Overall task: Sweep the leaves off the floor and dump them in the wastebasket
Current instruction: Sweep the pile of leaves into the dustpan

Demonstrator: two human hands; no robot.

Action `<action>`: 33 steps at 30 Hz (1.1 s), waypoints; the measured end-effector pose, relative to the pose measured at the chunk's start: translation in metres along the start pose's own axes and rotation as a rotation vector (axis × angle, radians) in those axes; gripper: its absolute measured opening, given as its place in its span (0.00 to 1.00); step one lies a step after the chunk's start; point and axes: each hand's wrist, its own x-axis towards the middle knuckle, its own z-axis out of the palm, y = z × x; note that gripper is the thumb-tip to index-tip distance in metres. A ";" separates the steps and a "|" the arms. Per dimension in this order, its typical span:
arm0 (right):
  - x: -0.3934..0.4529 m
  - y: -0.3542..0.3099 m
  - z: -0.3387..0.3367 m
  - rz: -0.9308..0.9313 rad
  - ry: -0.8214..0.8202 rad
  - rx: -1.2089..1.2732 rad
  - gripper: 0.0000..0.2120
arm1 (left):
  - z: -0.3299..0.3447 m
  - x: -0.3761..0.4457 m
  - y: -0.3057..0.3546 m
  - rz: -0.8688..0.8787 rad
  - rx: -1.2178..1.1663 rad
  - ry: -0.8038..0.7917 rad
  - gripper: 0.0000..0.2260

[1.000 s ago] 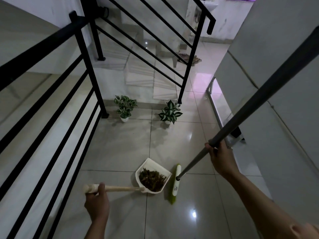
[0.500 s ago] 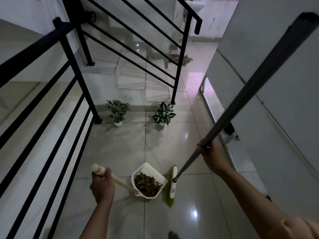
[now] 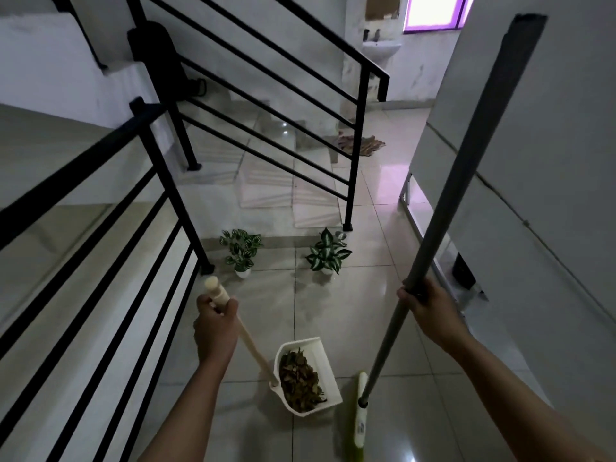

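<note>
A white dustpan sits low over the tiled floor, holding a heap of brown dry leaves. Its long cream handle rises up and to the left into my left hand, which is shut around it near the top. To the right, my right hand grips the grey pole of a broom. The broom's green and white head stands on the floor just right of the dustpan. No wastebasket is in view.
A black metal railing runs along my left and up the stairs ahead. Two small potted plants stand at the foot of the steps. A white wall closes the right side; a rag lies farther down the hall.
My left hand has swung the dustpan handle from nearly flat to steeply upright, tipping the pan back with the leaves inside. The broom pole stands more upright, and the view has lifted.
</note>
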 end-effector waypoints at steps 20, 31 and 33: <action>-0.071 -0.017 -0.026 0.124 0.375 0.140 0.11 | 0.080 0.035 0.057 0.416 -0.019 -0.445 0.09; -0.155 -0.029 -0.019 0.176 0.814 0.071 0.10 | 0.125 -0.002 0.072 0.622 -0.031 -0.839 0.11; -0.171 -0.028 -0.021 0.208 0.880 0.064 0.09 | 0.132 -0.015 0.076 0.636 -0.021 -0.885 0.10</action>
